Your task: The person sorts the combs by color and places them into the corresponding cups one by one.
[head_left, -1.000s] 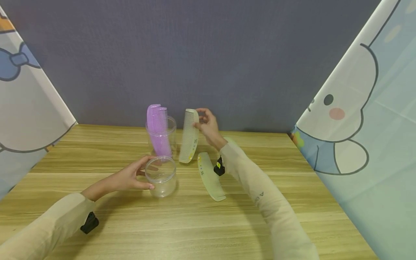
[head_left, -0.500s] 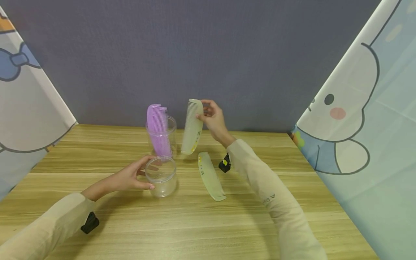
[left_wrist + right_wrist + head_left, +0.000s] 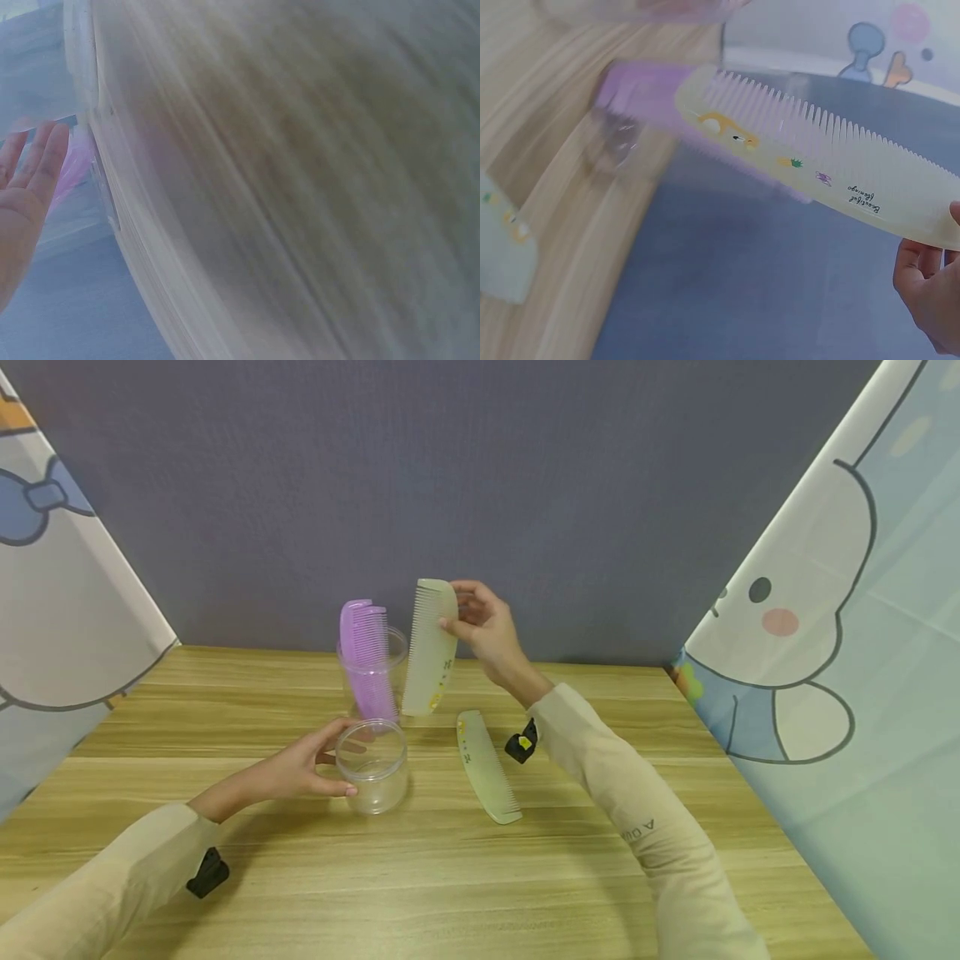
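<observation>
Pinching a pale green comb (image 3: 431, 652) between the thumb and fingers of the right hand (image 3: 491, 631), by its back, close to the upper end. Raised above the worktop (image 3: 450, 902) near the middle of its far edge, almost upright, teeth toward the left edge and decorated end downward. In the right wrist view, legible along its back: "Beautiful flamingo".

Gripping a near see-through tub (image 3: 390, 795) with the left hand (image 3: 300, 768), thumb on the side toward the near edge, fingers round the far side and visible through the wall. Set upright on the worktop, closer to the left edge than the right.

Just behind, toward the far edge: a rear see-through tub (image 3: 400, 657) bearing two purple combs (image 3: 367, 652), tops leaning toward the left edge. From the near tub toward the right edge: a second pale green comb (image 3: 483, 768), laid flat and aslant, decorated end toward the far edge, teeth facing the right edge.

On both arms: beige sleeves (image 3: 637, 810). Beyond the far edge: a dark grey panel (image 3: 480, 485). Past the left and right edges: panels printed with cartoon figures (image 3: 810, 652). Much blur in the left wrist view.
</observation>
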Motion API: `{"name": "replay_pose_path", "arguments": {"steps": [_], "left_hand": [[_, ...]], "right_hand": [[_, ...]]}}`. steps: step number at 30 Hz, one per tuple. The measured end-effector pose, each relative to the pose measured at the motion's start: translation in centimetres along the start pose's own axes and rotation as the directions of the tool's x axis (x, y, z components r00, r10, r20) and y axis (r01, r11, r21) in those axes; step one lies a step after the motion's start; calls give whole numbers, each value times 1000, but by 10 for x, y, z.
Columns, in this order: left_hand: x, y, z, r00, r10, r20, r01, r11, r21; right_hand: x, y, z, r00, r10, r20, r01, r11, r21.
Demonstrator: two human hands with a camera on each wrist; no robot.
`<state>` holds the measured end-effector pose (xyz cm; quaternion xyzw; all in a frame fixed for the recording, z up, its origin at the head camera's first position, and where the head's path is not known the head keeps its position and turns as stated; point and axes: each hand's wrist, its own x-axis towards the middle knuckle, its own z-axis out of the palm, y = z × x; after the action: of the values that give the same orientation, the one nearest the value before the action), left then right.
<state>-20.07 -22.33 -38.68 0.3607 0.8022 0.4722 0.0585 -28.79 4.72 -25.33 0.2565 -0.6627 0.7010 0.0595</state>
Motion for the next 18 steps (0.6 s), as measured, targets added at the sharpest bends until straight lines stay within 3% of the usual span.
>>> {"name": "replay_pose_path", "arguments": {"steps": [9, 18], "left_hand": [[0, 0, 0, 1000, -11, 2, 11, 1000, 0], [0, -2, 0, 1000, 18, -2, -18, 1000, 2]], "right_hand": [[-8, -25, 15, 997, -73, 34, 67, 986, 150], [-24, -23, 36, 992, -60, 112, 43, 988, 148]]}}
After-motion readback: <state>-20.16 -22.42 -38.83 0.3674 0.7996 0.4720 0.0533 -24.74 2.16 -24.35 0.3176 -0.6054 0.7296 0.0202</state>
